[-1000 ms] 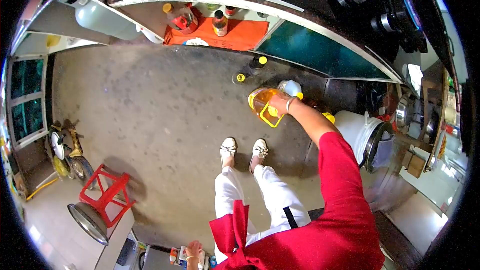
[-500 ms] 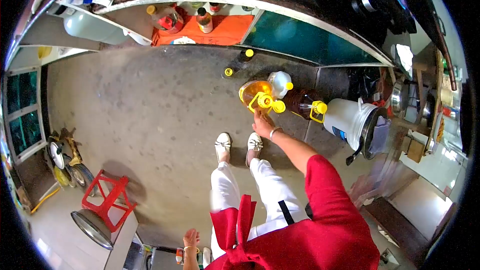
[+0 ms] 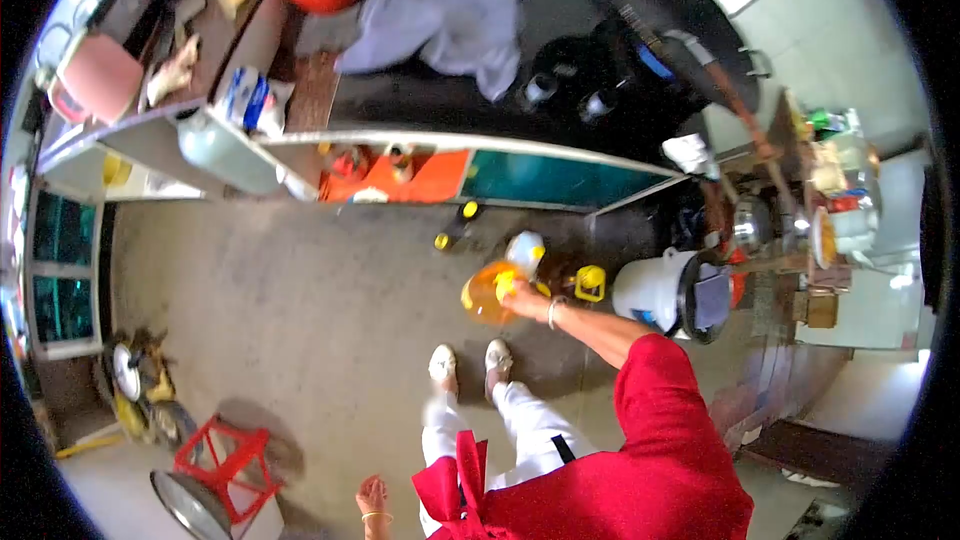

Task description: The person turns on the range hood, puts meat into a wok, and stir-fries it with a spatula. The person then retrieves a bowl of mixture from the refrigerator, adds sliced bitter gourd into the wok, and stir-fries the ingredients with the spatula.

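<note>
A large bottle of golden oil (image 3: 483, 294) stands on the floor in front of my feet. My right hand (image 3: 527, 298) is closed at its yellow cap and handle; blur hides the exact finger positions. Low beside my body, my left hand (image 3: 372, 495) is empty, its fingers loosely apart. Just behind the oil bottle is a whitish jug (image 3: 525, 250) with a yellow cap. To its right a dark bottle shows a yellow handle (image 3: 590, 283). Two small dark bottles with yellow caps (image 3: 470, 210) (image 3: 442, 241) stand farther back.
A white bucket (image 3: 642, 290) stands to the right. Ahead, an open cabinet holds bottles on an orange cloth (image 3: 435, 177) beneath a black counter (image 3: 365, 105) with a grey cloth (image 3: 440, 20). At lower left are a red stool (image 3: 228, 470) and a round lid (image 3: 190, 508).
The view has tilted up, showing more of the counter and wok. My right hand has moved from beside the bottle's handle onto its cap area. My left hand remains low and empty.
</note>
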### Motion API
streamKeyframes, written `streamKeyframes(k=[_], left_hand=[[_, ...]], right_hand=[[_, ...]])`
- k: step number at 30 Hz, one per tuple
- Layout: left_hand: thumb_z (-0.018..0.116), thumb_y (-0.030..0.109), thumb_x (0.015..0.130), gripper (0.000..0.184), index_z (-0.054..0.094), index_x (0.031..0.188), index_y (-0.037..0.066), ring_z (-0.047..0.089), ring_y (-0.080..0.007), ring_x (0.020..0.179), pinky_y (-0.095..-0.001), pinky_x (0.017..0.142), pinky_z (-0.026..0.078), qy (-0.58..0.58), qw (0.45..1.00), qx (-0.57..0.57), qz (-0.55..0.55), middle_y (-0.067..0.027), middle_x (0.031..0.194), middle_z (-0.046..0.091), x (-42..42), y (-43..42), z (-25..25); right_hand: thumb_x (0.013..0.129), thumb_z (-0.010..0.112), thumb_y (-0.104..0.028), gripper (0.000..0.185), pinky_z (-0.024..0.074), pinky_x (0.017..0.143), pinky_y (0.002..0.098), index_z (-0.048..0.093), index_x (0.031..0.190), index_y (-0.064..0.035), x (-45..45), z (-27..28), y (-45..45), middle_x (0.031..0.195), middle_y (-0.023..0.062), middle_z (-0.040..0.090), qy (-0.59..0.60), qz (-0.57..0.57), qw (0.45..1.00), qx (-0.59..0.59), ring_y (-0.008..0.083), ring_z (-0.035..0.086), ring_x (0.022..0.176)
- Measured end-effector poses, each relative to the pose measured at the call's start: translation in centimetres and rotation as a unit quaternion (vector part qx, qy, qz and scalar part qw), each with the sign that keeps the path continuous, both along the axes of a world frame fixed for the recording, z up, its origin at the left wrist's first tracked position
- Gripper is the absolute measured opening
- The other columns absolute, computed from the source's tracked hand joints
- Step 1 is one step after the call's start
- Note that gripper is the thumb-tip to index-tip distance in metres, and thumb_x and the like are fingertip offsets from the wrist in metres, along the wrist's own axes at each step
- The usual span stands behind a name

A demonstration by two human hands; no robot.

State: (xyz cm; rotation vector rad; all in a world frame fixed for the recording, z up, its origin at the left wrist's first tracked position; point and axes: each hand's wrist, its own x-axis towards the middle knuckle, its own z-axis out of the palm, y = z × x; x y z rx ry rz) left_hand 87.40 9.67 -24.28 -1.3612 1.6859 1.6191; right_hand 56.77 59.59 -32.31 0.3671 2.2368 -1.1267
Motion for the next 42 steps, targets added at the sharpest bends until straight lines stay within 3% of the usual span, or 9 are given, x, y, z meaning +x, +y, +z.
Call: streamKeyframes(k=[5, 7, 13, 17, 21, 23, 26, 32, 42], left_hand=[[0.063, 0.011, 0.074, 0.026, 0.058, 0.097, 0.001, 0.056, -0.0126, 0.067, -0.0236, 0.054, 0.046, 0.092, 0.979, 0.039, -0.179, -0.0058, 0.083, 0.061, -14.9, 5.4, 1.8], [0.064, 0.011, 0.072, 0.038, 0.053, 0.107, 0.001, 0.055, -0.017, 0.086, -0.0279, 0.072, 0.046, 0.113, 0.95, 0.111, -0.269, -0.0086, 0.098, 0.059, -18.9, 8.0, -1.0], [0.065, 0.015, 0.073, 0.063, 0.034, 0.127, 0.006, 0.037, -0.0222, 0.118, -0.0374, 0.099, 0.028, 0.191, 0.772, 0.503, -0.339, -0.0088, 0.126, 0.042, -25.2, 24.0, 8.0], [0.062, 0.014, 0.075, 0.062, 0.031, 0.129, 0.006, 0.037, -0.023, 0.119, -0.0392, 0.1, 0.026, 0.248, 0.704, 0.634, -0.202, -0.008, 0.128, 0.04, -27.1, 28.7, 16.6], [0.061, 0.021, 0.076, 0.063, 0.03, 0.129, 0.006, 0.04, -0.0226, 0.116, -0.0395, 0.098, 0.029, 0.323, 0.763, 0.512, -0.225, -0.0071, 0.126, 0.041, -29.7, 28.3, 18.0], [0.061, 0.023, 0.077, 0.063, 0.029, 0.13, 0.006, 0.042, -0.0216, 0.114, -0.038, 0.096, 0.033, 0.309, 0.794, 0.482, -0.204, -0.0066, 0.124, 0.043, -30.7, 27.9, 18.3], [0.057, 0.027, 0.08, 0.057, 0.032, 0.127, 0.006, 0.049, -0.019, 0.105, -0.0338, 0.085, 0.043, 0.298, 0.837, 0.417, -0.191, -0.006, 0.118, 0.047, -31.7, 28.8, 19.9], [0.048, 0.042, 0.083, 0.05, 0.042, 0.116, 0.005, 0.059, -0.0178, 0.079, -0.0298, 0.057, 0.051, 0.299, 0.892, 0.3, -0.16, -0.0078, 0.101, 0.056, -34.6, 32.5, 23.2], [0.046, 0.046, 0.083, 0.057, 0.04, 0.119, 0.003, 0.059, -0.0246, 0.087, -0.038, 0.06, 0.054, 0.323, 0.915, 0.171, -0.173, -0.012, 0.108, 0.053, -37.7, 36.2, 30.7]], right_hand=[[0.077, 0.052, -0.018, 0.03, 0.0449, 0.072, 0.0337, 0.052, 0.101, -0.0006, -1.0, 27.6, -1.3, 0.092, 0.0167, 0.058, 0.083, 0.153, 0.985, -0.009, 0.0263, 0.056, 0.084], [0.081, 0.048, -0.015, 0.025, 0.045, 0.073, 0.0346, 0.052, 0.1, -0.0002, -0.7, 37.1, -1.6, 0.091, 0.0163, 0.058, 0.212, 0.174, 0.957, -0.089, 0.0269, 0.057, 0.084], [0.082, 0.048, -0.014, 0.016, 0.0421, 0.052, 0.0323, 0.051, 0.078, 0.001, 0.7, 56.6, -0.9, 0.066, 0.0169, 0.054, 0.304, 0.136, 0.938, 0.099, 0.0222, 0.057, 0.059], [0.081, 0.05, -0.012, 0.017, 0.0399, 0.049, 0.0327, 0.049, 0.072, 0.0018, 1.3, 58.8, -0.3, 0.061, 0.0174, 0.052, 0.327, 0.061, 0.942, 0.051, 0.0218, 0.056, 0.054], [0.079, 0.051, -0.007, 0.012, 0.0422, 0.055, 0.038, 0.049, 0.087, 0.0008, -0.1, 53.3, 1.5, 0.066, 0.0184, 0.053, 0.5, 0.001, 0.866, 0.006, 0.036, 0.054, 0.062], [0.082, 0.048, -0.005, 0.022, 0.0435, 0.064, 0.0306, 0.048, 0.102, 0.0039, -0.7, 52.7, 2.2, 0.08, 0.016, 0.056, 0.498, -0.011, 0.867, 0.033, 0.0242, 0.056, 0.07], [0.081, 0.048, -0.003, 0.027, 0.0435, 0.071, 0.0344, 0.045, 0.106, 0.0028, -2.8, 49.9, 2.3, 0.087, 0.0182, 0.055, 0.575, -0.095, 0.812, 0.026, 0.0341, 0.055, 0.079], [0.077, 0.051, -0.004, 0.03, 0.0428, 0.063, 0.0392, 0.044, 0.106, -0.001, -6.9, 48.5, 5.5, 0.08, 0.0153, 0.055, 0.594, -0.113, 0.789, 0.111, 0.0327, 0.054, 0.071], [0.072, 0.053, 0.001, 0.025, 0.0437, 0.061, 0.0402, 0.045, 0.096, 0.0013, -12.4, 48.5, 10.4, 0.075, 0.0162, 0.054, 0.609, -0.167, 0.773, 0.067, 0.0336, 0.054, 0.069]])
